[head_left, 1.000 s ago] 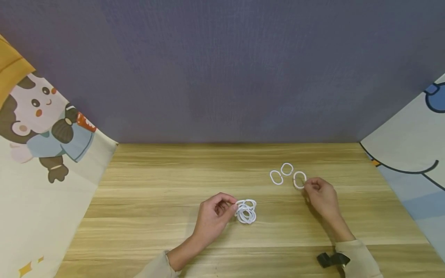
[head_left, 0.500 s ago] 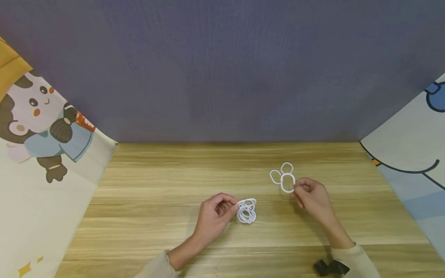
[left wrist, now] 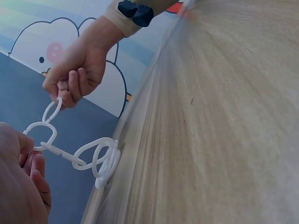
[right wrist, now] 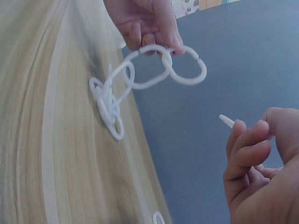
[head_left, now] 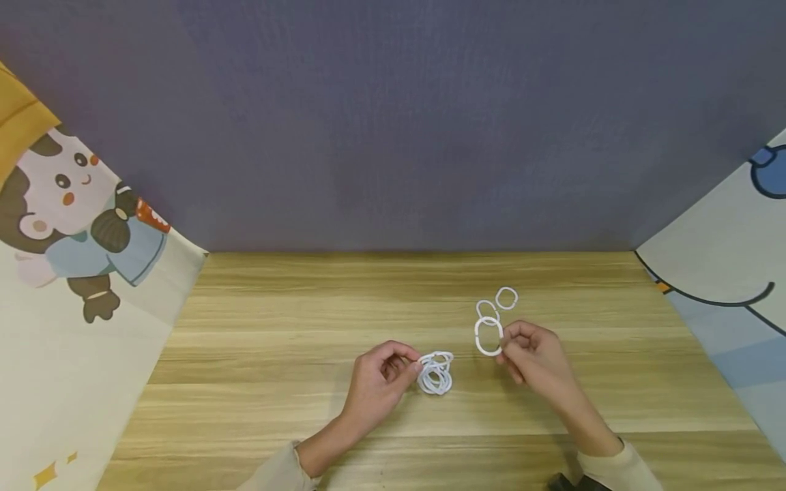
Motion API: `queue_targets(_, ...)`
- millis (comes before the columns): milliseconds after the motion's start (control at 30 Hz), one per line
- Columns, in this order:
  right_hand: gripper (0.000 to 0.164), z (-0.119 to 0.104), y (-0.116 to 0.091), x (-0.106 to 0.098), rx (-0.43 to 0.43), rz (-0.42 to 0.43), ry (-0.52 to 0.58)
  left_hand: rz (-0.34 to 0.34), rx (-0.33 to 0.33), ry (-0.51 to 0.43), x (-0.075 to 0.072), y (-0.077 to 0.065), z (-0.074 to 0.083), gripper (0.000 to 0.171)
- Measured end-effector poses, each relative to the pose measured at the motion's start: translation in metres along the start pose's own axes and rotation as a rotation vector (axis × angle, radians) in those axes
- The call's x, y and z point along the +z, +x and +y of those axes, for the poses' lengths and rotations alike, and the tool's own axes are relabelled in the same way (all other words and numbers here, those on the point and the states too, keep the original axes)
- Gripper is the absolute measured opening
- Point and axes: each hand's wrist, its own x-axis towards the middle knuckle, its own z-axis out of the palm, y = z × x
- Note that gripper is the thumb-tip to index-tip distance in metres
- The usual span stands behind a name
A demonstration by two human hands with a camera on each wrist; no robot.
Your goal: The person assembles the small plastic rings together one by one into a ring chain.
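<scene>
My left hand [head_left: 382, 382] pinches the end of a chain of white plastic C-shaped rings [head_left: 433, 393] between thumb and index finger. In the right wrist view, the upper links hang from those fingertips, and the lower links [right wrist: 106, 107] lie bunched on the wooden table. My right hand [head_left: 535, 356] pinches a single white ring [head_left: 486, 353] by its side, held above the table, with a small gap in its rim. The left wrist view has this ring [left wrist: 56, 112] close to the chain's held link [left wrist: 55, 133]; whether they touch, I cannot tell.
Two loose white rings, one nearer [head_left: 478, 310] and one farther [head_left: 506, 289], lie on the wooden table [head_left: 295, 307] beyond my right hand. A dark grey panel [head_left: 393, 136] stands at the back, with cartoon-printed panels at both sides.
My right hand has carried its ring leftward and toward me, past the two loose rings and nearer to the chain. The left hand has stayed in place, pinching the chain.
</scene>
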Motion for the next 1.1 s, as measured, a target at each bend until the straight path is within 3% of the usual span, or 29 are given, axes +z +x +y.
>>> queue_targets(400, 0.005, -0.011, -0.012, 0.016, -0.021, -0.088, 0.049, 0.0, 0.016, 0.003, 0.002, 0.0, -0.002, 0.011)
queue_targets(867, 0.005, -0.007, -0.016, 0.035, -0.088, -0.194, 0.087, -0.03, 0.022, 0.01, 0.001, 0.001, -0.001, 0.01)
queue_targets(1100, 0.009, -0.005, -0.015, 0.042, -0.033, -0.186, 0.076, -0.053, 0.042, 0.025, -0.001, 0.002, -0.003, 0.008)
